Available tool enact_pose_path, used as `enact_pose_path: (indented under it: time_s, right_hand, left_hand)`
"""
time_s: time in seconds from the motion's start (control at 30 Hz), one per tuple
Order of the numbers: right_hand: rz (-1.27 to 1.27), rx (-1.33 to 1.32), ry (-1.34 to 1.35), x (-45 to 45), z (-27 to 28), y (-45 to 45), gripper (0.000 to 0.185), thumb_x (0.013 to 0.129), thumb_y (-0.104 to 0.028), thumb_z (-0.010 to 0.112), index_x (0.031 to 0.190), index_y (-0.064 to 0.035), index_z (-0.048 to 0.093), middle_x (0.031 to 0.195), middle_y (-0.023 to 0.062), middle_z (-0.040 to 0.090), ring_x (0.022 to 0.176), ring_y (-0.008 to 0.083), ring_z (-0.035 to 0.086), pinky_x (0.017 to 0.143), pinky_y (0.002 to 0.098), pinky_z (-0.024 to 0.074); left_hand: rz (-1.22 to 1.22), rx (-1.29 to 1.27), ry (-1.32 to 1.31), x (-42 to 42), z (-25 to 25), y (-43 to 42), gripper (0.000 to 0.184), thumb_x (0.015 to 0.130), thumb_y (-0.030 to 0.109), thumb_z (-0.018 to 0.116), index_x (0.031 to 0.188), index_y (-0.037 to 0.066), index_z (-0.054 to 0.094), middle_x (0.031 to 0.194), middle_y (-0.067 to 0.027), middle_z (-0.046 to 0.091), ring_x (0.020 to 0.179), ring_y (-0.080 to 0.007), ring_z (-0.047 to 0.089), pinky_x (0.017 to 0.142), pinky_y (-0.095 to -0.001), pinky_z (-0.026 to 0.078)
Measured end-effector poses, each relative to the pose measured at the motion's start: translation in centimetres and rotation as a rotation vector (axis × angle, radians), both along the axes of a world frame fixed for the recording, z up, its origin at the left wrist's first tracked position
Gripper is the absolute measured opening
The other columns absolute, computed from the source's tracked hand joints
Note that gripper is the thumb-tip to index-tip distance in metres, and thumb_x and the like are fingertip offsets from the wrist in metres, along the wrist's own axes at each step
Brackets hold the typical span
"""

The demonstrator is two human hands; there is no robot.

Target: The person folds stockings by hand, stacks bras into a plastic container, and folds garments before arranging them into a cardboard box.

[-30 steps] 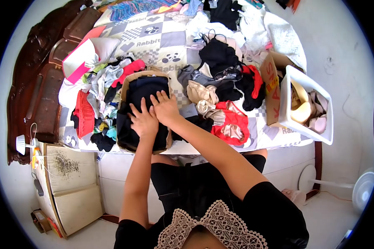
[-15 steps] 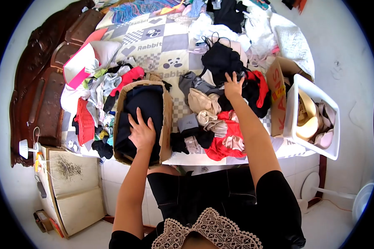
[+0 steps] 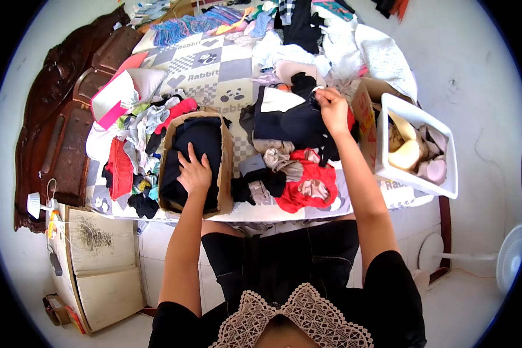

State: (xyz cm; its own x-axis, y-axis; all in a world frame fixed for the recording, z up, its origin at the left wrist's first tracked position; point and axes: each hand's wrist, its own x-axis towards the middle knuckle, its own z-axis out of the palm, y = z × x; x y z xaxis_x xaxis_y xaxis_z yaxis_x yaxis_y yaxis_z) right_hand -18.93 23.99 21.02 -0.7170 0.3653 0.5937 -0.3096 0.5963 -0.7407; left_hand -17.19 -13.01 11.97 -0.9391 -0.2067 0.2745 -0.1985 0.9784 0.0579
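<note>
My left hand (image 3: 194, 173) lies with fingers spread on the dark folded clothes (image 3: 198, 138) inside an open cardboard box (image 3: 226, 180). To the right, my right hand (image 3: 333, 111) pinches the edge of a black strappy camisole (image 3: 287, 123), which is spread over the clothes pile with a white inner patch showing. Below the camisole lie a red garment (image 3: 325, 185) with beige satin pieces, a grey folded cloth (image 3: 252, 165) and a small black garment (image 3: 267, 185).
A white bin (image 3: 453, 156) holding beige and pink bras stands at the right beside a lettered cardboard box (image 3: 366, 124). Mixed clothes (image 3: 151, 119) and a red basket-like item (image 3: 120, 174) lie left of the box. White clothes (image 3: 342, 46) cover the bed's far right.
My right hand has closed on the black camisole, which now lies turned and spread out, covering more of the pile. My left hand stays on the boxed clothes. The view has shifted slightly.
</note>
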Motion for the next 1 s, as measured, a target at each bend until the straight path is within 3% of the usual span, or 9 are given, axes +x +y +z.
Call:
enact_pose_path:
  time_s: [0.2,0.3,0.37,0.53,0.57,0.63,0.67,0.8,1.0]
  right_hand:
    - [0.011,0.023,0.077,3.1,4.2,-0.4,0.009,0.078,-0.004,0.065,0.085,-0.0007,0.069,0.082,0.0073,0.065,0.073,0.0211,0.063,0.069,0.0280,0.0464]
    - [0.037,0.033,0.065,4.3,6.9,-1.4,0.009,0.079,-0.005,0.065,0.085,-0.0015,0.069,0.082,0.0065,0.064,0.072,0.0203,0.062,0.068,0.0272,0.0463]
    - [0.090,0.050,0.084,5.4,8.8,-2.2,0.008,0.079,-0.003,0.064,0.086,-0.0004,0.068,0.081,0.0060,0.062,0.073,0.0185,0.061,0.069,0.0258,0.0456]
    - [0.323,0.117,0.208,8.2,12.2,-3.3,0.009,0.079,0.003,0.062,0.088,0.0041,0.066,0.083,0.0059,0.059,0.078,0.0144,0.057,0.071,0.0235,0.0443]
    - [0.350,0.117,0.238,8.5,12.5,-3.2,0.009,0.080,0.003,0.062,0.088,0.0042,0.066,0.083,0.0058,0.059,0.079,0.0142,0.057,0.071,0.0232,0.0443]
    - [0.315,0.155,0.252,8.7,12.3,-2.5,0.009,0.079,0.004,0.061,0.088,0.0038,0.066,0.084,0.0059,0.060,0.079,0.0149,0.058,0.071,0.0228,0.0445]
    - [0.276,0.171,0.226,8.5,11.7,-1.9,0.010,0.079,0.004,0.061,0.088,0.0028,0.066,0.085,0.0061,0.060,0.079,0.0159,0.059,0.072,0.0236,0.0450]
    - [0.048,0.281,0.089,8.3,8.2,0.1,0.014,0.078,0.003,0.059,0.088,-0.0011,0.068,0.088,0.0065,0.062,0.080,0.0191,0.061,0.073,0.0267,0.0467]
    - [0.038,0.008,0.072,11.2,4.5,-2.1,0.021,0.078,-0.001,0.059,0.096,-0.0045,0.069,0.095,0.0082,0.057,0.081,0.0172,0.057,0.071,0.0273,0.0457]
  left_hand:
    - [-0.030,0.258,0.011,0.9,1.6,-0.4,0.058,0.088,0.045,0.048,0.138,0.020,0.033,0.143,-0.0184,0.028,0.124,-0.0394,0.039,0.088,-0.0636,0.036]
    - [-0.391,0.204,0.454,3.4,4.8,2.6,0.057,0.079,0.027,0.065,0.129,0.009,0.044,0.140,-0.0185,0.033,0.126,-0.0368,0.035,0.099,-0.0536,0.032]
    - [-0.624,0.481,0.422,4.7,7.2,5.6,0.061,0.075,0.022,0.069,0.129,0.007,0.044,0.137,-0.0194,0.036,0.125,-0.0366,0.035,0.104,-0.0437,0.030]
    - [-0.720,0.872,0.230,3.9,10.3,10.9,0.087,0.071,0.033,0.076,0.135,-0.003,0.029,0.134,-0.0251,0.036,0.124,-0.0366,0.036,0.102,-0.0397,0.032]
    - [-0.741,0.822,0.254,3.6,10.8,11.4,0.075,0.071,0.036,0.077,0.125,-0.006,0.044,0.118,-0.0242,0.052,0.112,-0.0332,0.050,0.093,-0.0373,0.039]
    - [-0.689,0.955,-0.215,5.1,15.5,11.4,0.054,0.076,0.036,0.074,0.105,-0.008,0.060,0.092,-0.0183,0.065,0.089,-0.0249,0.062,0.081,-0.0325,0.046]
    - [-0.855,1.156,-0.042,4.4,13.2,11.8,0.042,0.081,0.034,0.069,0.088,-0.007,0.066,0.075,-0.0100,0.068,0.072,-0.0160,0.064,0.072,-0.0277,0.048]
    - [-0.885,1.728,-0.521,5.8,15.3,11.0,0.029,0.082,0.018,0.065,0.102,-0.004,0.064,0.093,-0.0065,0.067,0.080,-0.0130,0.062,0.075,-0.0245,0.048]
    - [-0.759,2.037,-0.396,7.5,17.6,10.7,0.037,0.083,0.022,0.065,0.111,-0.002,0.060,0.105,-0.0083,0.064,0.094,-0.0166,0.062,0.088,-0.0286,0.044]
